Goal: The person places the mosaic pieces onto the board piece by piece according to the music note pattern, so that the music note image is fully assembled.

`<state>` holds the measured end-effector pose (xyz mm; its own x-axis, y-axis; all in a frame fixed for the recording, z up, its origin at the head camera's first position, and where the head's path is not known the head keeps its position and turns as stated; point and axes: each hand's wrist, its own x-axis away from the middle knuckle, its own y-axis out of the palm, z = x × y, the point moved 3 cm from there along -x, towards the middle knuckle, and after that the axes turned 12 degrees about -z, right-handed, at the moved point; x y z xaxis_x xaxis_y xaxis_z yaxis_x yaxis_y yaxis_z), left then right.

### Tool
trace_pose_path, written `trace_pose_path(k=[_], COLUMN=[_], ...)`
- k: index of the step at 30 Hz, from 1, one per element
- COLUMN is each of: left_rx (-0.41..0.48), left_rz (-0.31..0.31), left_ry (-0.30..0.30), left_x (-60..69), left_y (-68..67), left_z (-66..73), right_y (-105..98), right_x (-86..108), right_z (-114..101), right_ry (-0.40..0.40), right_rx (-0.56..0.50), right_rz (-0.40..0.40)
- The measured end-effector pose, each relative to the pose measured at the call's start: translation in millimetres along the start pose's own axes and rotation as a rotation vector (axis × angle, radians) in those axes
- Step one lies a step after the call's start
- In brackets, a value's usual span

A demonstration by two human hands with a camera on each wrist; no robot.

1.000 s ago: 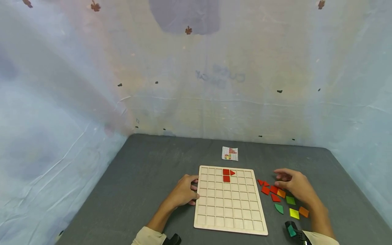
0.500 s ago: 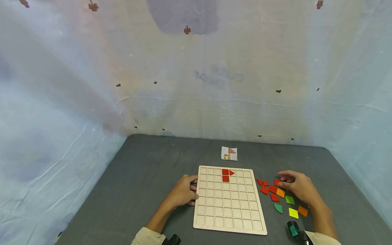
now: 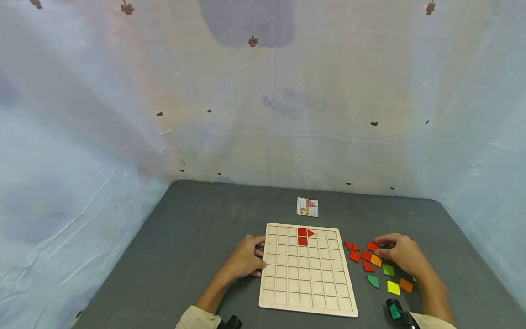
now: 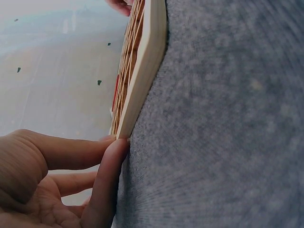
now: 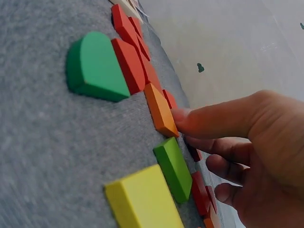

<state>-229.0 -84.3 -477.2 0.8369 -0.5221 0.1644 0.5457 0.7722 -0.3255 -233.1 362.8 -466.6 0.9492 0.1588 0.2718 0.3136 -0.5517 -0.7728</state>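
Note:
A light wooden grid board [image 3: 308, 274] lies in front of me, with two red square tiles [image 3: 302, 241] and one red triangle [image 3: 310, 233] in its upper cells. My left hand [image 3: 245, 257] holds the board's left edge; the left wrist view shows thumb and finger at the rim. My right hand [image 3: 404, 251] is over the loose coloured tiles right of the board, fingers loosely bent. Its thumb and index tips are beside a red tile [image 3: 372, 246], apparently without gripping it. In the right wrist view the thumb is near an orange tile [image 5: 161, 110].
A small printed pattern card [image 3: 307, 207] lies beyond the board. Other loose pieces include a green quarter-round tile [image 3: 373, 281], a light green tile [image 3: 388, 270], a yellow square tile [image 3: 393, 288] and several red ones. A pale curtain [image 3: 263, 151] hangs behind the dark table [image 3: 185, 228].
My right hand has drawn slightly right and down, uncovering the red tile near its fingertips. My left hand stays at the board's edge, and the board's tiles are unchanged.

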Motion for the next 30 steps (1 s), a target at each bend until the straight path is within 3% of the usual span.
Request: trace_pose_path(k=[6, 17, 30], left_rx=[-0.008, -0.002, -0.005], left_rz=[0.002, 0.001, 0.011], left_ry=[0.003, 0.008, 0.014], left_x=[-0.4, -1.0, -1.0], left_y=[0.1, 0.4, 0.6], left_z=[1.2, 0.8, 0.1], right_y=[0, 1, 8], right_x=[-0.6, -1.8, -5.3], right_z=[1, 1, -11], right_ry=[0.006, 0.022, -0.047], right_rx=[0.050, 0.044, 0.058], right_rz=[0.008, 0.012, 0.060])
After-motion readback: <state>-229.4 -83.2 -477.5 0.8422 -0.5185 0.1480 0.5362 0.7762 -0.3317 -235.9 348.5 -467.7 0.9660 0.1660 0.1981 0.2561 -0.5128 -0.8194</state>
